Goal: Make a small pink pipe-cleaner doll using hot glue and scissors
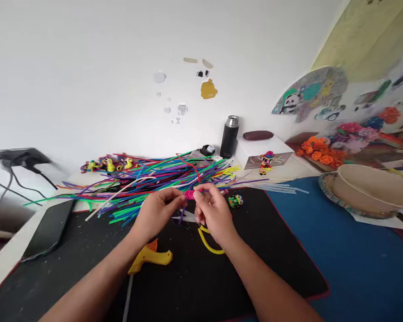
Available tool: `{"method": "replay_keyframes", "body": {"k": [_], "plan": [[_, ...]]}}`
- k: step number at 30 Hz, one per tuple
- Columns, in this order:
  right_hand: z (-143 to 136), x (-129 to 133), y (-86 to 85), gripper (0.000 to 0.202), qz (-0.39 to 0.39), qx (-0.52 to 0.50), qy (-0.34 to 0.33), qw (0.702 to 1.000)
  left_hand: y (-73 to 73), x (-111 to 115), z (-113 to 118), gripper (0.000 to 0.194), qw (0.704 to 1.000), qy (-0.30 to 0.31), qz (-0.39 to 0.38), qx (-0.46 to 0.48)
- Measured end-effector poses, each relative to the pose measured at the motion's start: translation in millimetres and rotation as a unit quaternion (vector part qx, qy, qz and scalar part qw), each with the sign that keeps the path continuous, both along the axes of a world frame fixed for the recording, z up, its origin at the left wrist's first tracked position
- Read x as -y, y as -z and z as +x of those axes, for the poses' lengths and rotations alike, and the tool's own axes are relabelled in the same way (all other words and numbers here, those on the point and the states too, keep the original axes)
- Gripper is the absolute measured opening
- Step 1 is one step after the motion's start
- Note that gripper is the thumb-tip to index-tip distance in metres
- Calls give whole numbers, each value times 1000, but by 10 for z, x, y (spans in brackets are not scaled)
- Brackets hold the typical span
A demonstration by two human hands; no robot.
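A small bright pink coiled piece (pixel 189 194), seemingly pipe cleaner, sits between my two hands above the black mat (pixel 262 250). My left hand (pixel 159 210) pinches its left end with thumb and forefinger. On the other end my right hand (pixel 215 210) closes its thumb and fingers. Purple stems (pixel 182 215) show just below the pink piece. Under my hands lie scissors with a yellow handle (pixel 208 243), partly covered by my right hand. A yellow hot glue gun (pixel 151 257) rests near my left forearm, partly hidden by it.
Many coloured pipe cleaners (pixel 147 179) are heaped behind my hands. Farther back stand a black thermos (pixel 229 136) and a white box (pixel 268 150) with a small figure (pixel 266 163). A phone (pixel 50 228) lies left; a beige bowl (pixel 366 190) stands right.
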State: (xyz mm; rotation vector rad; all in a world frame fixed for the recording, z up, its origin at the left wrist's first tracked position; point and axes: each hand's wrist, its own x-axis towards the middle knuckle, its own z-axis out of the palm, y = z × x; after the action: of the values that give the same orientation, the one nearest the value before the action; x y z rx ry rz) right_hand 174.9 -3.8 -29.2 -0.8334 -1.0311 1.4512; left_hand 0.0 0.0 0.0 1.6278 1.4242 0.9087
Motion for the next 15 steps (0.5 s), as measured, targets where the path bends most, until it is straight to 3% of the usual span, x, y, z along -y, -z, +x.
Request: {"method": "replay_keyframes", "body": {"k": [15], "plan": [[5, -6, -13, 43, -43, -53, -15, 998, -127, -19, 2, 47, 999, 2, -9, 51]]}}
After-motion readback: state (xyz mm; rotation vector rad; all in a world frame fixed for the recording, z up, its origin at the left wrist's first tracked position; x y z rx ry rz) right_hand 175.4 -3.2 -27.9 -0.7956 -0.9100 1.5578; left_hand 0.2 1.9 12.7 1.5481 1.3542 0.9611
